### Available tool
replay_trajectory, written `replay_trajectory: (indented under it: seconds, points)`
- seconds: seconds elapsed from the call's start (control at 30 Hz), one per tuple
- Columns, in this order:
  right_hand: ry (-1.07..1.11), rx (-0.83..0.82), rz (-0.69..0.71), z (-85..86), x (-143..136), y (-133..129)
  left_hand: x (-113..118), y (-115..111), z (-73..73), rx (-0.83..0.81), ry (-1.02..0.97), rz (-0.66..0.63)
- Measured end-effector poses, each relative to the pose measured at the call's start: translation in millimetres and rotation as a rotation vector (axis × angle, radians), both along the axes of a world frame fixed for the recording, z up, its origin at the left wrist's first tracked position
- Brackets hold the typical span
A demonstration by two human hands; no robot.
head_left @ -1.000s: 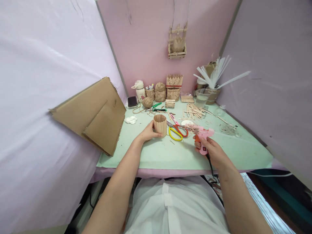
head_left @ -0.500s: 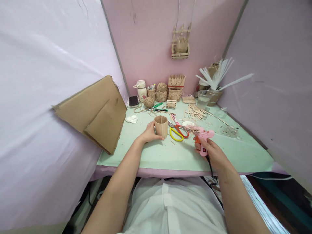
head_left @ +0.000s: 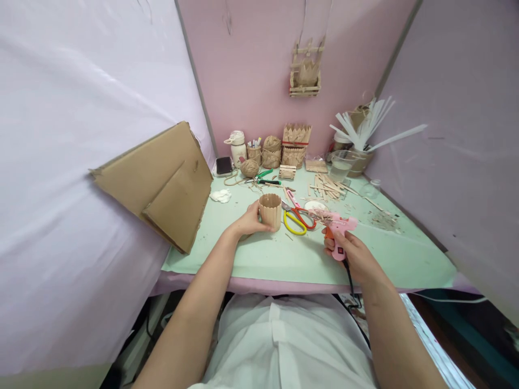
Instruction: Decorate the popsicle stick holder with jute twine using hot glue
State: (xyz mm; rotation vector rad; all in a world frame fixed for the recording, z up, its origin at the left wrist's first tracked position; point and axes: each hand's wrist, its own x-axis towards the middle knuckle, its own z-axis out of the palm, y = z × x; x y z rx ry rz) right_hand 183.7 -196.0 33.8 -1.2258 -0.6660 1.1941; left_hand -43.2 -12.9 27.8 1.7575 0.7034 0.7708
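Observation:
A round cup of upright wooden sticks [head_left: 271,214] stands on the pale green table [head_left: 279,265]. My left hand [head_left: 250,220] wraps its left side, with the thumb along the front near the base. In my right hand [head_left: 347,247] is a pink glue gun [head_left: 340,229], its nozzle towards the left and its black cord trailing down. Wood shavings seem to cling about the nozzle, which hides part of it. Between the cup and the glue gun lie scissors [head_left: 298,220] with one yellow and one red handle.
Loose wooden sticks [head_left: 326,186] lie at the back right, by a clear plastic cup [head_left: 340,165]. A twine ball [head_left: 249,168] and green-handled pliers [head_left: 263,175] sit behind the stick cup. A large cardboard piece [head_left: 162,183] leans at the left, with crumpled white tissue [head_left: 220,196] near it.
The view has shifted slightly, so the things at the back appear a little further right. Both hands keep their holds, and the stick cup and glue gun look nearly still.

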Motion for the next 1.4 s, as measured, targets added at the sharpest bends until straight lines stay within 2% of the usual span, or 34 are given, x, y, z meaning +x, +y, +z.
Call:
replay_trajectory:
  seconds: [0.1,0.3,0.5,0.7,0.8,0.93,1.1,1.2,1.3,1.4]
  points:
    - [-0.012,-0.002,-0.002,1.5,-1.0,-0.7,-1.8,1.1,-0.1,0.08,0.108,-0.065]
    - [-0.025,-0.019,-0.018,3.3,-2.4,-1.6,0.1,5.6,-4.6,0.21,0.182,0.085]
    - [-0.028,0.01,-0.005,2.0,-1.0,-1.4,-1.0,8.2,-4.7,0.185,0.154,0.043]
    - [-0.065,0.023,0.004,-2.0,1.9,0.2,-1.0,13.1,-7.0,0.105,0.153,-0.094]
    - [-0.064,0.033,0.011,-3.2,3.0,0.2,-4.4,13.0,-5.0,0.116,0.166,-0.08]
    - [-0.094,0.029,0.012,-1.3,3.1,-0.7,-14.9,10.6,3.2,0.124,0.121,0.022]
    - [-0.067,0.016,0.009,-1.7,4.3,-0.4,-23.6,17.5,5.7,-0.042,-0.052,0.424]
    - [-0.085,0.015,0.008,-4.1,5.0,0.6,-24.2,25.1,3.3,-0.138,-0.188,0.584]
    - [-0.097,0.03,0.028,-4.8,4.1,1.5,-25.4,27.1,4.0,-0.205,-0.257,0.63]
    - [-0.072,0.031,0.043,-2.8,1.6,1.2,-29.8,18.7,7.6,-0.221,-0.293,0.585]
